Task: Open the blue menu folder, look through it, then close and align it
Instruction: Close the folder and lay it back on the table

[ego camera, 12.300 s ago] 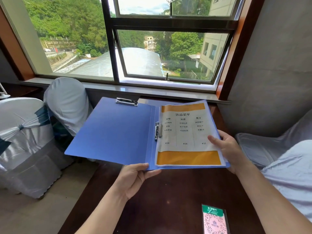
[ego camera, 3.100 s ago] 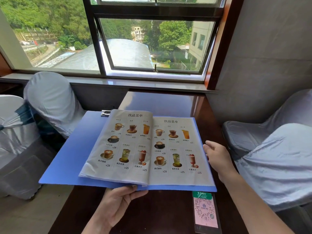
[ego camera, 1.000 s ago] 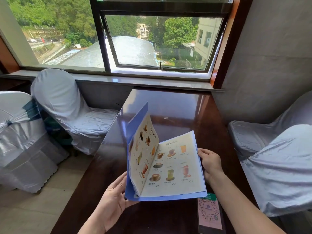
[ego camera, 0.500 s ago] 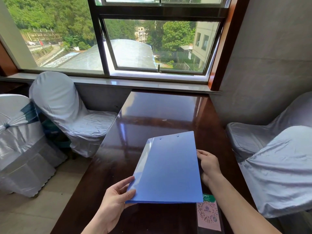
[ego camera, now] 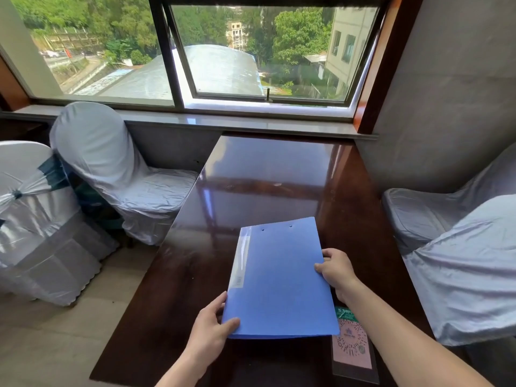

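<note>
The blue menu folder (ego camera: 279,277) is closed, its plain cover facing up, over the dark glossy wooden table (ego camera: 265,177) near the front edge. A clear label strip runs along its left spine. My left hand (ego camera: 209,328) grips the folder's near left corner, thumb on the cover. My right hand (ego camera: 336,270) holds the right edge at mid-height, fingers curled over it. The menu pages are hidden inside. I cannot tell whether the folder rests flat on the table or hovers just above it.
A pink and green QR code card (ego camera: 351,342) lies on the table, partly under the folder's near right corner. White-covered chairs stand at the left (ego camera: 117,169) and at the right (ego camera: 458,247). The window sill (ego camera: 237,124) and a grey wall bound the far side.
The open folder with its drink pages was folded shut over the last second. Since half a second ago it has turned slightly straighter, and my right thumb has come onto the cover's edge.
</note>
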`<action>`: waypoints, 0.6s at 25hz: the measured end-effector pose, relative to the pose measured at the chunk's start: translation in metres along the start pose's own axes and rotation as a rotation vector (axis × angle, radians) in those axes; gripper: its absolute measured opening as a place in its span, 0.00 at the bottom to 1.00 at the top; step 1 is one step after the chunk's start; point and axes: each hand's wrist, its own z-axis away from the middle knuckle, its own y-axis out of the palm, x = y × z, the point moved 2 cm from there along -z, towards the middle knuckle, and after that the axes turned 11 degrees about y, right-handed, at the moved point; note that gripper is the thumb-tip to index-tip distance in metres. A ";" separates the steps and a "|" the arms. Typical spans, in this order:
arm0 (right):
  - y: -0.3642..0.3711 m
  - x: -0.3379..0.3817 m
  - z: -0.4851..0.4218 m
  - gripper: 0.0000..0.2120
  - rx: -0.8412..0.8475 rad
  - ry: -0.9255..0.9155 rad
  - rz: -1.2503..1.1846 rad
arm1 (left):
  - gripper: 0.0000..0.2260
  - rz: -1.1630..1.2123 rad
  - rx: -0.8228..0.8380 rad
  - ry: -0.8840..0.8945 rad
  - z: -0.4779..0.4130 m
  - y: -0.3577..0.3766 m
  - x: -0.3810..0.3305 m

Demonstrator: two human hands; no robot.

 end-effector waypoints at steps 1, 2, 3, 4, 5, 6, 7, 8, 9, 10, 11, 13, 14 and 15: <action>0.005 0.001 -0.006 0.11 -0.006 0.010 0.018 | 0.27 -0.060 0.004 0.002 -0.003 0.003 -0.001; 0.010 0.002 -0.013 0.11 -0.009 0.018 0.026 | 0.26 -0.110 0.008 -0.002 -0.006 0.005 -0.001; 0.015 0.001 -0.019 0.12 -0.010 0.024 0.033 | 0.25 -0.162 0.015 -0.017 -0.009 0.006 0.001; 0.019 -0.003 -0.023 0.12 -0.012 0.030 0.049 | 0.25 -0.210 0.023 -0.030 -0.009 0.006 0.001; 0.021 -0.004 -0.024 0.12 -0.014 0.031 0.065 | 0.25 -0.256 0.031 -0.035 -0.010 0.007 -0.002; 0.028 -0.005 -0.034 0.12 -0.015 0.039 0.083 | 0.24 -0.296 0.039 -0.053 -0.017 0.007 0.003; 0.038 -0.010 -0.047 0.11 -0.014 0.052 0.103 | 0.24 -0.336 0.050 -0.078 -0.023 0.008 0.012; 0.041 -0.011 -0.046 0.11 -0.018 0.044 0.123 | 0.23 -0.367 0.051 -0.070 -0.021 0.009 0.009; 0.043 -0.013 -0.044 0.11 -0.020 0.049 0.147 | 0.22 -0.396 0.050 -0.066 -0.018 0.009 0.010; 0.047 -0.016 -0.048 0.10 -0.030 0.045 0.167 | 0.22 -0.422 0.054 -0.073 -0.019 0.010 0.013; 0.050 -0.018 -0.052 0.10 -0.045 0.040 0.187 | 0.21 -0.459 0.062 -0.084 -0.021 0.012 0.016; 0.054 -0.023 -0.055 0.08 -0.052 0.038 0.225 | 0.21 -0.525 0.069 -0.110 -0.024 0.015 0.019; 0.055 -0.027 -0.058 0.07 -0.051 0.040 0.233 | 0.21 -0.558 0.069 -0.116 -0.025 0.017 0.021; 0.057 -0.030 -0.059 0.07 -0.051 0.046 0.237 | 0.22 -0.595 0.078 -0.119 -0.026 0.019 0.023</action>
